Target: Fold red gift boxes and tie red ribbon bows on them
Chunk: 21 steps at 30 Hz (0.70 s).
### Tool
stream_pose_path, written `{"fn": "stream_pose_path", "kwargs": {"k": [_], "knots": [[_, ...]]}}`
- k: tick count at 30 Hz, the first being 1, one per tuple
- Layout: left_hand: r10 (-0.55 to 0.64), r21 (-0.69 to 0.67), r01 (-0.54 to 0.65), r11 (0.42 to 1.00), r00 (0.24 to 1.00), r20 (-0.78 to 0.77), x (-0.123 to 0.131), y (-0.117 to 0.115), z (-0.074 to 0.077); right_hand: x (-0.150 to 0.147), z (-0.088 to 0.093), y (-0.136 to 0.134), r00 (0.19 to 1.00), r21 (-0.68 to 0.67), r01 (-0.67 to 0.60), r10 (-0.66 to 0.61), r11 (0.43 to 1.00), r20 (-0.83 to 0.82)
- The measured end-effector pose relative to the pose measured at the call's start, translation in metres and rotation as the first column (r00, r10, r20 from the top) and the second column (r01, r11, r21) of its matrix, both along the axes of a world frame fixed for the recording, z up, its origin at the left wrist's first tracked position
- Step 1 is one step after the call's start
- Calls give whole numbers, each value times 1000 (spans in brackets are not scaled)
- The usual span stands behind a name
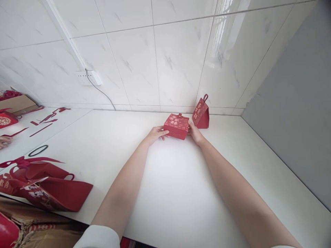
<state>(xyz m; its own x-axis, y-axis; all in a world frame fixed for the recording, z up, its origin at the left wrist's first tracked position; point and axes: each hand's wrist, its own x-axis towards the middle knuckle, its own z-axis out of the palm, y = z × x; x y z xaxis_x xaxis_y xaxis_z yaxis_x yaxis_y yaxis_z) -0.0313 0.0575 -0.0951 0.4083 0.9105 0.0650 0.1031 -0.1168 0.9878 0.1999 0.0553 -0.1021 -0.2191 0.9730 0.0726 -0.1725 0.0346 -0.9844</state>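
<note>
- At the far left edge of the desk [181, 193] a cardboard box [16, 103] stands against the tiled wall [168, 62], with a red printed item [5, 120] just in front of it.
- Loose red paper strips [43, 120] lie scattered on the desk near that left edge, and another person's fingertips [3, 142] show at the frame's border beside them.
- A black elastic loop [38, 150] lies flat on the desk, apart from the strips.
- Near the front left corner, flat red paper bags [51, 193] with a ribbon bow lie stacked, partly hanging over the desk's front edge; torn brown cardboard [33, 230] shows below them.
- A white wall socket [89, 78] sits on the wall above the back edge, with a grey cable running down from it.
- The left hand [155, 134] reaches forward and touches the left side of a closed red gift box [177, 125]; its fingers are pressed together along the box's side, the thumb on top at the edge.
- The red gift box sits on the desk close to the back edge, toward the right back corner, with gold lettering on its lid.
- The right hand [195, 132] holds the box's right side, fingers closed against it; their tips are hidden behind the box.
- A red pouch-shaped box [201, 113] with a loop handle stands upright just behind and to the right of the gift box, near the wall.
</note>
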Motion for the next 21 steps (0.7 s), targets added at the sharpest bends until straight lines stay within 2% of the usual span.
{"fn": "stream_pose_path", "kwargs": {"k": [7, 14, 18, 21], "knots": [[25, -8, -25, 1000, 1000, -1, 1, -1, 0, 4, -1, 5, 999, 7, 27, -27, 1000, -19], [39, -11, -39, 999, 999, -5, 2, -1, 0, 11, -15, 17, 998, -37, 65, -66, 997, -21], [56, 5, -56, 998, 997, 51, 5, -1, 0, 11, -21, 17, 994, 26, 109, -108, 994, -29], [66, -27, -64, 998, 991, 112, 6, -1, 1, 10, -21, 11, 993, 98, 63, -53, 993, -103]]}}
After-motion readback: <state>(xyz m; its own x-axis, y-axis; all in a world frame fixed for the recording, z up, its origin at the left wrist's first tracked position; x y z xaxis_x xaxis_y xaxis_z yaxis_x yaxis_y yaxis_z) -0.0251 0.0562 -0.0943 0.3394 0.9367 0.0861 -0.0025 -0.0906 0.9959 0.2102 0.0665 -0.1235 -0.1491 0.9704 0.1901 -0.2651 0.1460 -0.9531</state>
